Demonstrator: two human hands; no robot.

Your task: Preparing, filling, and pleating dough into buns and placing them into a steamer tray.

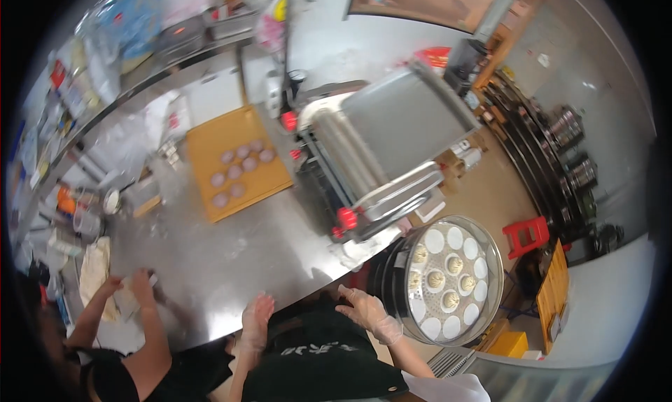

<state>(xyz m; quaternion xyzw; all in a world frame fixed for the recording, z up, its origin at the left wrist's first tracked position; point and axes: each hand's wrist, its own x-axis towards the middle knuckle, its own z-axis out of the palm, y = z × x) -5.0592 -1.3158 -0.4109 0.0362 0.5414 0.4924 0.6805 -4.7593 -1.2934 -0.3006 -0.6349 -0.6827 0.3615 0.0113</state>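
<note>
My left hand (pixel 257 323), in a clear plastic glove, is raised at the front edge of the steel table. Its fingers point up and hold nothing that I can see. My right hand (pixel 371 314), gloved the same way, hovers in front of my dark apron (pixel 315 353) with its fingers stretched out and nothing visible in them. Close to its right stands a round steamer tray (pixel 483 332) on a dark stack. Several pleated buns (pixel 435 281) sit on it among white round paper liners (pixel 451 328).
A dough sheeter (pixel 350 146) stands on the steel table (pixel 273 248). Left of it, an orange-brown board (pixel 227 139) bears several pale purple dough pieces (pixel 250 164). At far left, a co-worker's hands (pixel 143 286) handle something pale. A red stool (pixel 526 235) stands beyond the steamer.
</note>
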